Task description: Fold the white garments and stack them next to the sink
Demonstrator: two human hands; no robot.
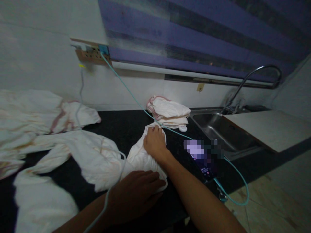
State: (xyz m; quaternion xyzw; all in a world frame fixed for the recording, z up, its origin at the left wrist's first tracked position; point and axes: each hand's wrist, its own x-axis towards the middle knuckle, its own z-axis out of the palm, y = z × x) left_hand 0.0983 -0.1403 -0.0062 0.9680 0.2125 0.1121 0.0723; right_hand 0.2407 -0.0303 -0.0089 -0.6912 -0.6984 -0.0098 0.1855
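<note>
A white cloth [139,152] lies partly folded on the dark countertop in front of me. My left hand [139,189] rests across its near edge, fingers stretched out and flat. Toward the far end, my right hand [155,140] presses on the same cloth from above, its fingers slightly bent and foreshortened. Just beyond that hand sits a stack of folded white cloths [168,111] with pinkish edging. A pale cable [114,181] passes over my left forearm and the cloth.
Rumpled white cloths [48,142] cover the left side of the dark countertop [121,121]. A phone [201,161] on a teal cable [128,90] lies right of my right arm. Farther right are a steel sink [213,129], a curved faucet [243,82] and a pale board [272,126].
</note>
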